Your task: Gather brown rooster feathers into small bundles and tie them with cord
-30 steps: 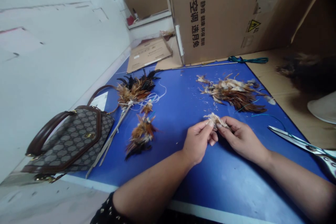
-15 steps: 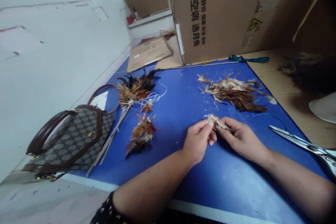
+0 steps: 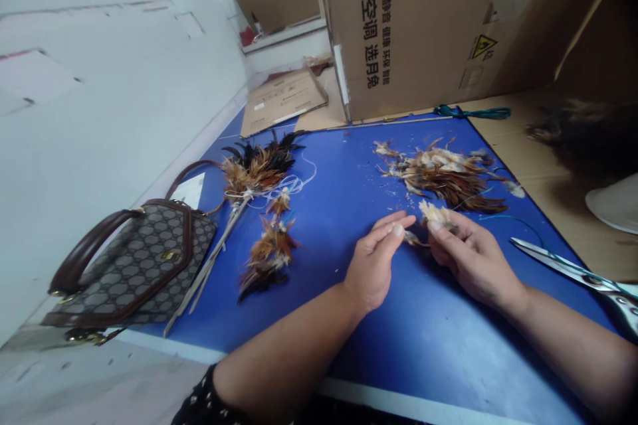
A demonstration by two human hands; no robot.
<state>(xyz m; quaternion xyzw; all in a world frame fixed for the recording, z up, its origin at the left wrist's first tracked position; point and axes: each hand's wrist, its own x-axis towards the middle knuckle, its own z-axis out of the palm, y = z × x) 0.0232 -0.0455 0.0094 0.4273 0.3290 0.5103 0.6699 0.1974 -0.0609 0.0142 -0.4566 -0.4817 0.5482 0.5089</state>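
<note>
My right hand [image 3: 471,252] pinches a small bunch of pale, cream-coloured feathers [image 3: 433,214] between thumb and fingers. Just left of it, my left hand [image 3: 373,259] has its thumb pressed to its fingers on a small feather [image 3: 413,238], whose brownish end sticks out toward the right hand. Beyond both hands a loose pile of brown and white feathers [image 3: 448,176] lies on the blue table [image 3: 343,226]. Bundles of orange-brown feathers [image 3: 272,249] rest to the left, below a fuller black and brown feather bundle [image 3: 259,169] with long thin sticks [image 3: 214,259].
Large scissors [image 3: 563,262] lie open at the right edge. A patterned handbag [image 3: 144,259] stands at the left. White string [image 3: 294,184] lies by the feather bundle, and green cord [image 3: 473,112] at the back near a big cardboard box [image 3: 423,33].
My hands have moved apart. The right one has shifted slightly right with the pale feather bunch; the left has come off the bunch with a small feather.
</note>
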